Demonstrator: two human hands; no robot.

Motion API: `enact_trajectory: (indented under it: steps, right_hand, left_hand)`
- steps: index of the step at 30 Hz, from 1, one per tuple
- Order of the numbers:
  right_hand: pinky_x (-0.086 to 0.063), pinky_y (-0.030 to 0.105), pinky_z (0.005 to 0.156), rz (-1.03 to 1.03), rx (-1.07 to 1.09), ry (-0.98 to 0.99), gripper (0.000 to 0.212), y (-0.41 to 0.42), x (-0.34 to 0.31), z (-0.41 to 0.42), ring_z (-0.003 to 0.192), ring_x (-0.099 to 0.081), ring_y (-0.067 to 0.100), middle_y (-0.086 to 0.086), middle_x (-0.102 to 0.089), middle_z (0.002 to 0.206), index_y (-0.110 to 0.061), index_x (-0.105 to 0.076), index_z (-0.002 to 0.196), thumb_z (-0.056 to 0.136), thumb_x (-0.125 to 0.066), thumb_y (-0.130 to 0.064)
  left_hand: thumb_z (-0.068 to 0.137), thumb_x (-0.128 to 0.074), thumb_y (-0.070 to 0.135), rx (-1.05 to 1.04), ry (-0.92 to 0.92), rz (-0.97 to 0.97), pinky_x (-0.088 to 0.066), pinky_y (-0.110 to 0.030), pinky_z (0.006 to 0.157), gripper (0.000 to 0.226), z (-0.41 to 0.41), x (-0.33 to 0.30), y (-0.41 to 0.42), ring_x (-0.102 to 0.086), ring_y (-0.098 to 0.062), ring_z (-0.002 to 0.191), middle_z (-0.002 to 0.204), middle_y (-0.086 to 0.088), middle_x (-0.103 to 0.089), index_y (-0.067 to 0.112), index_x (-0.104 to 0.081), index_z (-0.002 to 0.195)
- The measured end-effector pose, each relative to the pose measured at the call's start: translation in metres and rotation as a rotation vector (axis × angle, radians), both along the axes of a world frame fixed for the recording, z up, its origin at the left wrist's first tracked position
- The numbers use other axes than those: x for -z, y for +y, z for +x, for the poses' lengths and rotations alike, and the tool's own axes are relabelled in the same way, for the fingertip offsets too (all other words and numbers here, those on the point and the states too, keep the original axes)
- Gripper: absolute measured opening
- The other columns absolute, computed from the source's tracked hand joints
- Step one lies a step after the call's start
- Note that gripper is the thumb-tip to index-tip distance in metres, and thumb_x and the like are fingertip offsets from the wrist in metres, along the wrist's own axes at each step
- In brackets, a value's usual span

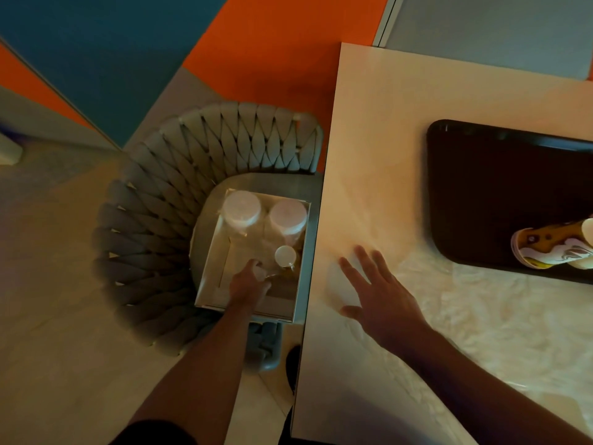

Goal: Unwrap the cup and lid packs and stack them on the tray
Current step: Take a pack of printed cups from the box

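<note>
Clear-wrapped packs of white lids [263, 216] stand upright in the open cardboard box [211, 268], lower centre; the left hand [248, 282] reaches in, fingers curled on wrap; the right hand [375, 293] lies spread, empty, on the pale table [385, 139]

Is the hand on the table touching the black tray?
Apart. The head view shows bare table between the right hand and the black tray, so there is a plain gap.
</note>
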State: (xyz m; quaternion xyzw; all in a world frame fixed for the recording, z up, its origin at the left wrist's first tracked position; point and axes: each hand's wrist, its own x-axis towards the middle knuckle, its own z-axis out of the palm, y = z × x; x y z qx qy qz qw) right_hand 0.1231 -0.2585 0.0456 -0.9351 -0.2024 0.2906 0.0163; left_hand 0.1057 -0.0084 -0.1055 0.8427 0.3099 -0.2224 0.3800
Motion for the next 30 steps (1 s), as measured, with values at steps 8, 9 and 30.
enact_trajectory:
  steps: [8, 9, 30]
  right_hand:
    - [-0.02, 0.045, 0.123, 0.017, -0.005, -0.017, 0.092, -0.001, 0.001, -0.001, 0.147, 0.025, 0.025, 0.002, 0.023, 0.167, -0.032, 0.007, 0.161, 0.096, -0.056, -0.05]
    - [-0.02, 0.045, 0.123, 0.021, -0.002, -0.019, 0.092, -0.001, 0.0, -0.001, 0.146, 0.026, 0.025, 0.002, 0.023, 0.166, -0.032, 0.007, 0.161, 0.096, -0.056, -0.05]
    - [-0.054, 0.032, 0.088, 1.152, 0.57, 0.542, 0.043, -0.005, -0.108, 0.005, 0.101, -0.069, 0.016, 0.002, -0.077, 0.107, -0.018, -0.072, 0.113, 0.075, -0.077, -0.037]
  left_hand:
    - [0.08, -0.078, 0.022, -0.351, -0.059, -0.104, -0.052, -0.034, 0.072, 0.031, -0.01, -0.001, 0.015, -0.062, -0.026, 0.097, 0.102, -0.002, -0.063, 0.032, -0.061, 0.104]
    - [0.079, -0.079, 0.022, -0.411, -0.079, -0.134, -0.056, -0.038, 0.075, 0.033, -0.014, -0.006, 0.018, -0.063, -0.027, 0.096, 0.105, -0.004, -0.065, 0.032, -0.06, 0.104]
    - [0.065, -0.082, 0.013, -0.267, -0.653, -0.667, -0.059, -0.031, 0.086, 0.051, -0.09, -0.249, -0.055, -0.068, -0.016, 0.109, 0.115, 0.006, -0.07, 0.031, -0.071, 0.111]
